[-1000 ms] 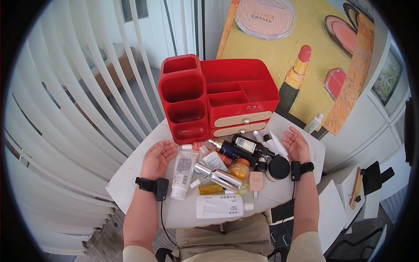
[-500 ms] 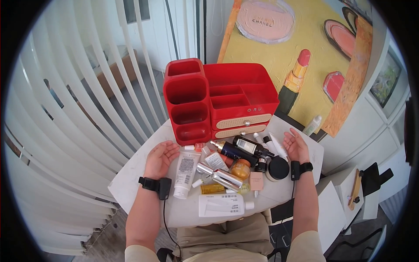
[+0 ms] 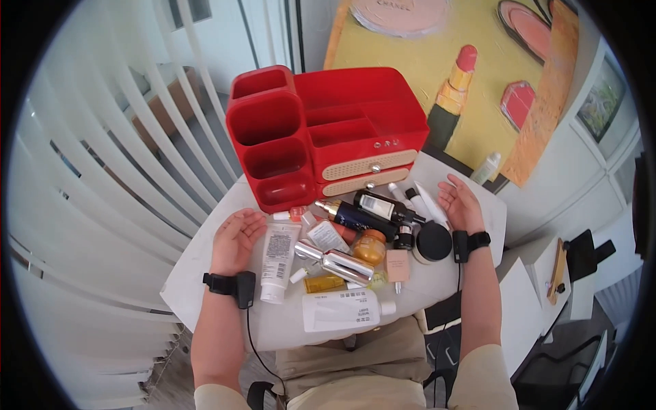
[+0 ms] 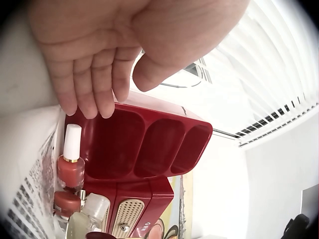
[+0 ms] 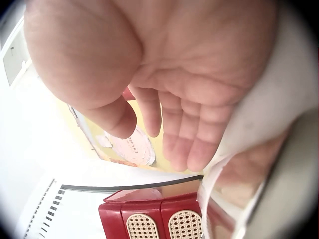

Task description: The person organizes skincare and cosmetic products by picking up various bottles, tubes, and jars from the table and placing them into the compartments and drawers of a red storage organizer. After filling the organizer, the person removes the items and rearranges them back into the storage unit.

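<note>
In the head view my left hand (image 3: 236, 239) rests palm up at the table's left side, beside a white tube (image 3: 279, 263), holding nothing. My right hand (image 3: 465, 206) lies palm up at the right, near a black-lidded jar (image 3: 432, 242) and a slim white tube (image 3: 430, 205). Between them lies a pile with a silver bottle (image 3: 347, 266), an amber jar (image 3: 370, 247), a dark blue bottle (image 3: 355, 217) and a white bottle (image 3: 340, 311). In the left wrist view the relaxed fingers of my left hand (image 4: 99, 55) are near a nail polish bottle (image 4: 71, 172).
A red organizer (image 3: 369, 149) with open compartments and two woven-front drawers stands behind the pile. White blinds (image 3: 89, 205) hang at the left. A painting (image 3: 410, 75) leans behind the table (image 3: 205, 273). A small bottle (image 3: 486, 168) stands at the back right.
The head view has shifted, so the organizer and the pile appear higher and further left. Both hands keep their relaxed, palm-up pose, and the items stay in the same arrangement.
</note>
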Tool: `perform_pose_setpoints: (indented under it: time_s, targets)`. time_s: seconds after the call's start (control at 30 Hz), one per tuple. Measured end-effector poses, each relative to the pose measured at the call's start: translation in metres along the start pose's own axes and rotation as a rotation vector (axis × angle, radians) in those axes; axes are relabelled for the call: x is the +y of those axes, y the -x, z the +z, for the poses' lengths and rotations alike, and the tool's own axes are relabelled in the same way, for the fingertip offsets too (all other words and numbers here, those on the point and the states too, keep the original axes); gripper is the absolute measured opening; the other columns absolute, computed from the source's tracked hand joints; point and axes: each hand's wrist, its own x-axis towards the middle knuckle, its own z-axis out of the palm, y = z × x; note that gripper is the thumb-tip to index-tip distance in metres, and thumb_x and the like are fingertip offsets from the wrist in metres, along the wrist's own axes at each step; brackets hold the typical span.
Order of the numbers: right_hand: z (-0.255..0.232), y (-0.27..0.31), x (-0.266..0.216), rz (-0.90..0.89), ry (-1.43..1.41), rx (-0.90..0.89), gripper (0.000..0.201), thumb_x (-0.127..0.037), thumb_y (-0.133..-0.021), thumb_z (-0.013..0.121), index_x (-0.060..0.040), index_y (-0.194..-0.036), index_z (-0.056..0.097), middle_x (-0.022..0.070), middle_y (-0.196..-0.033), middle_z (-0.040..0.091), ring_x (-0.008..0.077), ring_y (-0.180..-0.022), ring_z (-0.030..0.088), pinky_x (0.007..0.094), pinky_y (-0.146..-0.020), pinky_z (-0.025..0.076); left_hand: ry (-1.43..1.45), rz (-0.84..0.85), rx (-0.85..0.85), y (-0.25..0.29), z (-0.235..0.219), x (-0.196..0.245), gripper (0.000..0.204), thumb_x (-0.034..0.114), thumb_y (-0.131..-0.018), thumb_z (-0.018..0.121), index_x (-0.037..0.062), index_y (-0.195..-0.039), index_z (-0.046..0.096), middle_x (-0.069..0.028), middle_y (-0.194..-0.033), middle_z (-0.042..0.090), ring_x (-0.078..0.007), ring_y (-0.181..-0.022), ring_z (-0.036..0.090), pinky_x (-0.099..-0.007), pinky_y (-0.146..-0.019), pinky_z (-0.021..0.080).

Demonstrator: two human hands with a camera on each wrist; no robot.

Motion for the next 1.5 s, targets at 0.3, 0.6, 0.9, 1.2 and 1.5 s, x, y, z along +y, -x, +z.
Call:
perform_pose_setpoints:
  time_s: [0.3,0.6,0.9,1.2,1.5]
  targets:
    - [0.0013,0.0010,-0.0015,0.005,-0.011,0.004,0.037,-0.014,-0.099,0.051,0.0016,-0.133,0.047,0.0187,-0.115,0.063,0.0234,-0.096,0.064,0.0338,-0.086,0.053,-0.046,-0.006,0.013,0.0008,0.0013,0.0006,0.027,0.020,-0.099,0.049,-0.0006,-0.116,0.056,-0.0162,-0.112,0.064,-0.0281,-0.109,0.061,-0.0420,-0.100,0.048]
    - [0.0004,-0.0004,-0.0020,0.016,0.028,-0.007,0.039,-0.014,-0.098,0.052,0.0007,-0.134,0.047,0.0185,-0.116,0.063,0.0238,-0.098,0.064,0.0343,-0.086,0.054,-0.022,0.014,0.018,0.0003,-0.0038,-0.0025,0.030,0.021,-0.098,0.052,-0.0010,-0.117,0.055,-0.0167,-0.114,0.063,-0.0288,-0.111,0.060,-0.0426,-0.100,0.047]
    - [0.0003,-0.0004,-0.0023,0.022,0.013,-0.003,0.038,-0.014,-0.098,0.053,0.0008,-0.133,0.048,0.0193,-0.115,0.063,0.0248,-0.098,0.065,0.0356,-0.087,0.054,-0.004,0.011,0.054,0.0003,-0.0001,-0.0019,0.029,0.020,-0.101,0.047,-0.0030,-0.117,0.055,-0.0187,-0.112,0.064,-0.0299,-0.109,0.061,-0.0426,-0.099,0.048]
    - [-0.0030,-0.0021,-0.0007,0.018,0.024,-0.025,0.041,-0.016,-0.098,0.054,0.0012,-0.134,0.047,0.0194,-0.116,0.064,0.0248,-0.099,0.065,0.0354,-0.088,0.054,0.013,0.013,0.036,0.0002,-0.0009,-0.0018,0.028,0.017,-0.100,0.046,-0.0034,-0.116,0.056,-0.0188,-0.113,0.063,-0.0304,-0.110,0.061,-0.0427,-0.100,0.048]
    - [-0.0037,-0.0021,0.0005,0.016,0.036,-0.021,0.042,-0.016,-0.099,0.052,0.0009,-0.137,0.044,0.0196,-0.121,0.061,0.0236,-0.101,0.064,0.0352,-0.089,0.053,0.014,0.003,0.034,0.0020,0.0005,-0.0001,0.029,0.017,-0.100,0.045,-0.0041,-0.118,0.054,-0.0184,-0.114,0.063,-0.0305,-0.111,0.060,-0.0422,-0.100,0.047]
